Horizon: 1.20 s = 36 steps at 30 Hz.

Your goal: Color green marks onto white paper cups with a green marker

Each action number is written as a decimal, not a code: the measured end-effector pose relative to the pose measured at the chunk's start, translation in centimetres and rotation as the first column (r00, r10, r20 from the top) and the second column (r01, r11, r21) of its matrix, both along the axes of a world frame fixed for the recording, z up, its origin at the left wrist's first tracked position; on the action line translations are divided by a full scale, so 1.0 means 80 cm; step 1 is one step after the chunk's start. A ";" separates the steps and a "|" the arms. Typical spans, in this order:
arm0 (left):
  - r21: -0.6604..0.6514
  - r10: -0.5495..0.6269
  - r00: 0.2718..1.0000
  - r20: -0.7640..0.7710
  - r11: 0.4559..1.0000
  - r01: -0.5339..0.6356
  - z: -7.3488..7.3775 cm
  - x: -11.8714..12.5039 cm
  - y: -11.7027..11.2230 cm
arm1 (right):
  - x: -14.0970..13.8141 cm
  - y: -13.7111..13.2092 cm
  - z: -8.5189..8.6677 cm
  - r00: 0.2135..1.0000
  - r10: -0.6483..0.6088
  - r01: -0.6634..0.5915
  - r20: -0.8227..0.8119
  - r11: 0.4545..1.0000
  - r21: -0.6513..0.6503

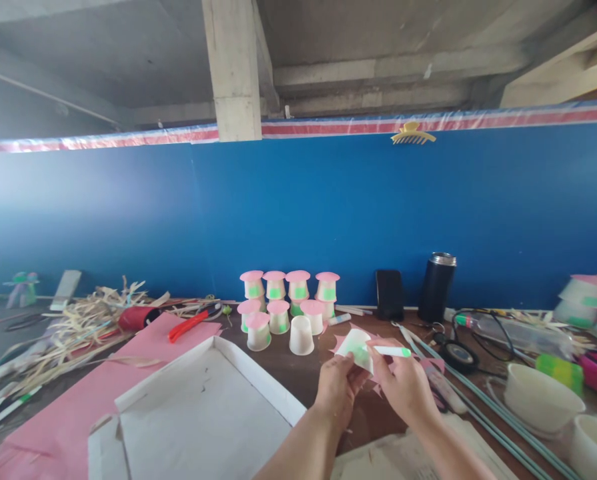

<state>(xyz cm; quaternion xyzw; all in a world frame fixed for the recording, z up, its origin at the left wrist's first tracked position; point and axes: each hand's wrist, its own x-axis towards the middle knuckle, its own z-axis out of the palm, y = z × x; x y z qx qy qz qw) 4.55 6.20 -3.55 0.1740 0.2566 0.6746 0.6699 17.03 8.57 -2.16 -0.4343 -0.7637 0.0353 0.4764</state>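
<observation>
My left hand (334, 387) is closed around a white paper cup (357, 341) with a green patch on its side. In my right hand (409, 387) is a marker (392, 351) with a green end, held like a pen against the cup. Pink paper scraps (377, 387) lie under and around my hands. To the left stand several upturned cups with pink paper discs (258, 331) on top, many marked green and some stacked. A plain white upturned cup (302, 337) stands at their right front.
A shallow white box (265, 379) and pink paper (78, 413) lie to the left, beside a pile of pale strips (98, 313). Behind stand a black phone (389, 295) and black flask (437, 288). Bluish rods (498, 407) and a white bowl (543, 400) sit at right.
</observation>
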 end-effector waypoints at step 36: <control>-0.024 -0.054 0.993 -0.105 0.998 0.052 0.003 0.005 -0.004 | 0.000 0.003 -0.005 1.000 -0.006 0.006 0.023 1.000 0.001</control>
